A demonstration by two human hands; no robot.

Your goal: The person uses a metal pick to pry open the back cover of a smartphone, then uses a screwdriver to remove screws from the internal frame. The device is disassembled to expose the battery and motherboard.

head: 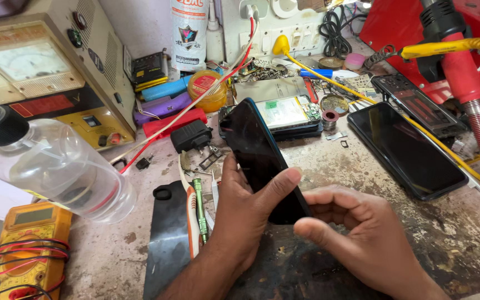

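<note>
While the view looks down on a crowded, stained bench, start at the far left: a yellow multimeter wrapped in red and black leads sits at the edge, with a clear plastic bottle lying on its side just above it and a beige power supply with a dial behind. Moving in, a screwdriver and tweezers lie beside a dark mat, and a black charger plug rests further back. Now the centre: the left hand is closed round a black phone, thumb pressed across its dark glass, holding it tilted up off the bench (screen side towards us). The right hand is right beside it, fingers curled at the phone's lower end; whether it actually grips the edge, I cannot tell. Behind the raised phone lies an opened handset showing its battery. Further right, a second black phone lies flat, face up, well apart from the hands, a yellow cable running across it, with a red hot-air tool at the far right.
</note>
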